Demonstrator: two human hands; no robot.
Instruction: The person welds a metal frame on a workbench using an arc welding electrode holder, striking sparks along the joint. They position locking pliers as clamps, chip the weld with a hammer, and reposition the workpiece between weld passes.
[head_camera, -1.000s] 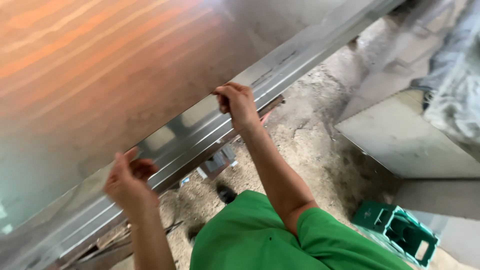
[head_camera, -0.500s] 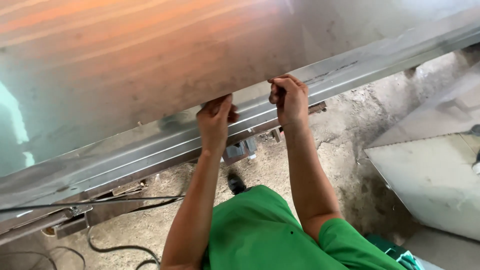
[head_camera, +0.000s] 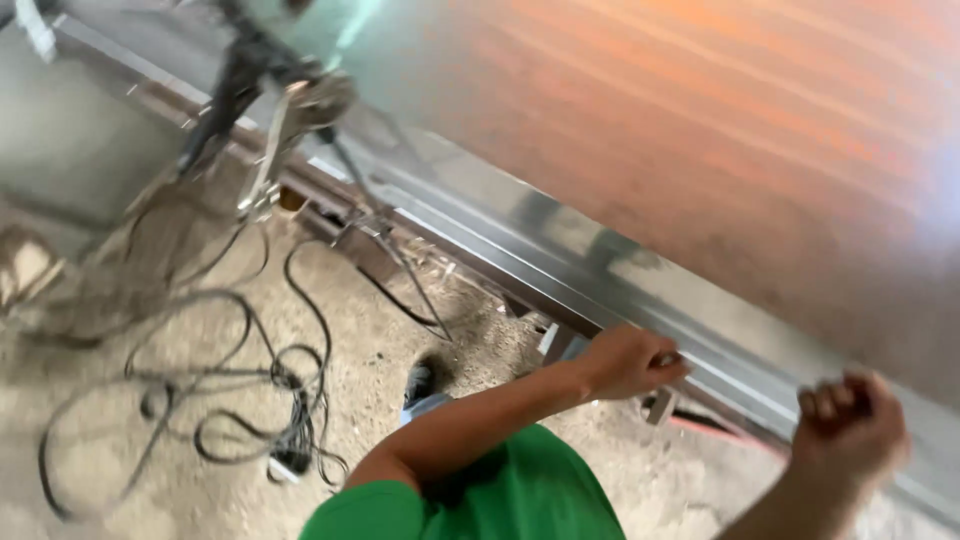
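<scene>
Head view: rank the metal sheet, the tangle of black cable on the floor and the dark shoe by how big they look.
1. Metal sheet, largest by far.
2. Black cable tangle.
3. Dark shoe, smallest, partly hidden.
The sheet is nearer the camera, which exaggerates it.

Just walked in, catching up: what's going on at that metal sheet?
A person in a green shirt stands on a dusty concrete floor beside a large shiny metal sheet resting on long steel channel rails. The left hand grips the lower rail edge. The right hand is curled in a loose fist close to the sheet's edge; the picture is blurred, so contact cannot be told. Black cables lie coiled on the floor to the left.
</scene>
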